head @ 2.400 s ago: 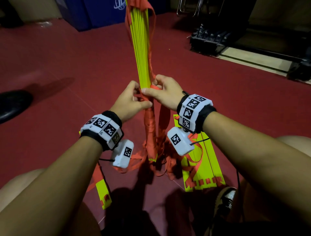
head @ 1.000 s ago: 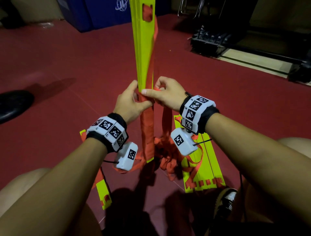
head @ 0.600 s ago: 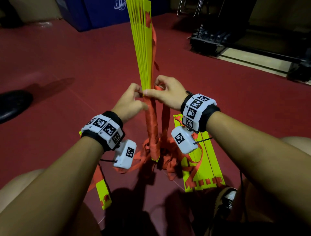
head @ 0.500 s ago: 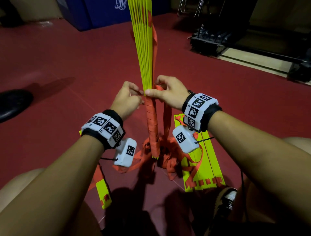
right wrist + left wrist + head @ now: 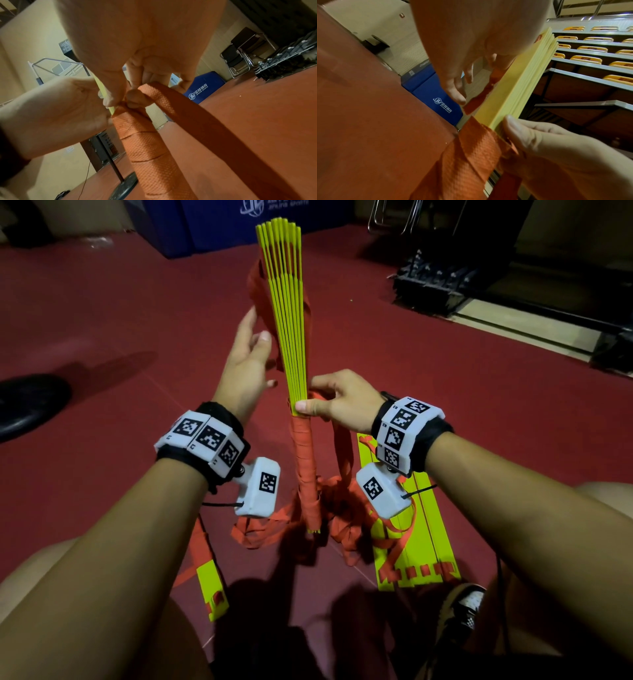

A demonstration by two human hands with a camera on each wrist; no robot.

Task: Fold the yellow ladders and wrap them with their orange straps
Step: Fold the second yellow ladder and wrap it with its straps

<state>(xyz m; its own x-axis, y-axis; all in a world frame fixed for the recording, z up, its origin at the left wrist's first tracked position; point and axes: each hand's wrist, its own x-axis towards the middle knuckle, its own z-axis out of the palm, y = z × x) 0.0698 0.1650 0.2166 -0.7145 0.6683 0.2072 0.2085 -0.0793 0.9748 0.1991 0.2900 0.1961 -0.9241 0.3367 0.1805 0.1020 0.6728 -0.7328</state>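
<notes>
Blue "JINLING SPORTS" mat (image 5: 436, 93) behind spread left hand (image 5: 245, 364), right hand (image 5: 337, 402) pinching orange strap (image 5: 171, 94).

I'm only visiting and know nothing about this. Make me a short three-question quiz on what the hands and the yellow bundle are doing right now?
1. True or false: the left hand grips the yellow bundle.
2. Which hand pinches the bundle at the top of the orange wrapping? A) left B) right C) both
3. Fill in: the slats fan apart at the ___ end.

Key: 1 false, it is open beside the bundle near a loose strap; 2 B; 3 upper, unwrapped.
</notes>
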